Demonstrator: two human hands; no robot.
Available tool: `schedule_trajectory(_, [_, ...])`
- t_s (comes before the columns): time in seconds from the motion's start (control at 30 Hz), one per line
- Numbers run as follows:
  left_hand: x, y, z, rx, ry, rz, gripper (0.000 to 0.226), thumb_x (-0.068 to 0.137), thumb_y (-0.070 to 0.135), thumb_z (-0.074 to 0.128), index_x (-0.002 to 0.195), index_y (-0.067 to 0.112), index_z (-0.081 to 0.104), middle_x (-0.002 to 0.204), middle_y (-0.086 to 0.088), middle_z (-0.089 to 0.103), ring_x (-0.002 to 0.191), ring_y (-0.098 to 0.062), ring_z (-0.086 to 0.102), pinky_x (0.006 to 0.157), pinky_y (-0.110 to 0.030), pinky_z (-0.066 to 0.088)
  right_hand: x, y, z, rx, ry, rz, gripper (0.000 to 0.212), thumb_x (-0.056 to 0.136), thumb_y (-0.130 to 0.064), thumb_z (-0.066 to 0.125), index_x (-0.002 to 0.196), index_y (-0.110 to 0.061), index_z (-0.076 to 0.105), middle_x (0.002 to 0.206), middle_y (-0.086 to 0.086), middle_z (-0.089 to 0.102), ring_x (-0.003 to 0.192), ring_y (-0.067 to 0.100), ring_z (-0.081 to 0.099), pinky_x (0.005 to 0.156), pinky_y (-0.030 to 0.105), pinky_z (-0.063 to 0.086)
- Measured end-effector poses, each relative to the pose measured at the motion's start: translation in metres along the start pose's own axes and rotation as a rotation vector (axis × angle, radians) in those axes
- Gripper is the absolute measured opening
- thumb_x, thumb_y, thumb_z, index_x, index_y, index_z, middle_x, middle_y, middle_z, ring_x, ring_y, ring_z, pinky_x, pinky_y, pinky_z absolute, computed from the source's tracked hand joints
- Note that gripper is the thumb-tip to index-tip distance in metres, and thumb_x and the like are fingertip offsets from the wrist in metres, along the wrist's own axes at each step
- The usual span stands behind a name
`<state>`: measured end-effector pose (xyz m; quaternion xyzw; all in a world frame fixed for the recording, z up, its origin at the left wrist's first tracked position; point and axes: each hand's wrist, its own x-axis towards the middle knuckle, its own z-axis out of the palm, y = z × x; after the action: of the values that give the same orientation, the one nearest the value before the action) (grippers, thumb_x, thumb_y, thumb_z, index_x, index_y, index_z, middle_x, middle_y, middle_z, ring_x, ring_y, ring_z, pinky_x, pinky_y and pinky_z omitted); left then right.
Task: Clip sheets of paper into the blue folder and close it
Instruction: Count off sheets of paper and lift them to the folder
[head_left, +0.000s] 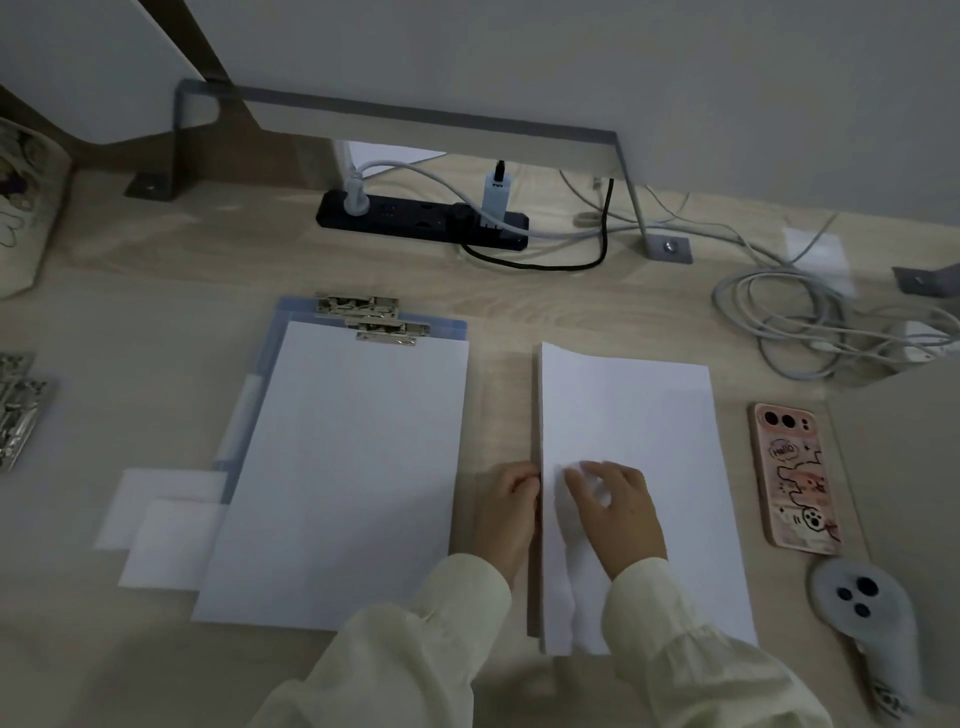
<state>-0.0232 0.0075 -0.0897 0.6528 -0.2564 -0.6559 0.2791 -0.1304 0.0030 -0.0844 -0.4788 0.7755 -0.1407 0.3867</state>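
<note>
Stretching under dim light, a pale wood-grain desk (156, 270) met a grey wall, with a black power strip (421, 218) and looped white cables (810, 317) at the back. The blue folder (270, 364) lay open left of centre, its chrome clip (384, 330) gripping a smooth white sheet (343, 467). Beside it sat a thick paper stack (649, 441), its top sheet rippled. The left hand (506, 514) curled its fingers against the stack's left edge; the right hand (613, 509) pressed spread fingertips on top. A pink phone (792, 478) lay further right.
</note>
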Motion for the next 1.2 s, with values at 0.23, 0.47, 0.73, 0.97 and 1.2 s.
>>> schedule_trajectory(0.23, [-0.019,-0.003,0.016,-0.025,-0.064,0.100,0.026,0.094,0.032,0.047,0.115,0.033,0.061,0.095,0.018,0.065,0.100,-0.011,0.062,0.094,-0.029,0.050,0.003,0.005,-0.012,0.192,-0.037,0.014,0.038,0.082,-0.041,0.060,0.115,-0.020,0.057,0.127,0.000,0.050,0.105,0.008,0.042,0.092,0.023,0.032])
schedule_trajectory(0.47, [-0.021,-0.002,0.014,-0.039,-0.098,0.097,0.036,0.095,0.027,0.047,0.129,0.032,0.051,0.128,0.004,0.059,0.119,-0.014,0.054,0.106,-0.034,0.043,0.001,0.008,-0.012,0.253,-0.035,0.000,0.024,0.086,-0.036,0.057,0.105,-0.023,0.062,0.122,-0.002,0.052,0.106,0.007,0.044,0.091,0.022,0.031])
schedule_trajectory(0.73, [-0.021,-0.002,0.012,-0.028,-0.115,0.120,0.037,0.096,0.023,0.043,0.132,0.032,0.048,0.132,0.003,0.057,0.121,-0.013,0.053,0.107,-0.033,0.041,0.000,0.007,-0.013,0.301,-0.042,-0.001,0.013,0.086,-0.033,0.058,0.097,-0.027,0.061,0.117,-0.005,0.051,0.106,0.007,0.045,0.092,0.021,0.030])
schedule_trajectory(0.97, [-0.018,-0.006,0.012,-0.031,-0.113,0.108,0.037,0.096,0.025,0.043,0.131,0.035,0.048,0.134,0.003,0.055,0.123,-0.013,0.051,0.109,-0.036,0.040,0.001,0.008,-0.011,0.279,-0.030,-0.013,0.012,0.086,-0.032,0.058,0.096,-0.027,0.061,0.116,-0.005,0.050,0.107,0.009,0.046,0.093,0.022,0.031])
schedule_trajectory(1.2, [-0.014,-0.010,0.012,-0.059,-0.112,0.103,0.036,0.096,0.025,0.044,0.130,0.034,0.049,0.135,0.003,0.055,0.124,-0.012,0.051,0.109,-0.036,0.040,0.000,0.007,-0.010,0.281,-0.024,-0.011,0.011,0.085,-0.033,0.059,0.094,-0.028,0.062,0.115,-0.006,0.050,0.104,0.008,0.046,0.092,0.023,0.033])
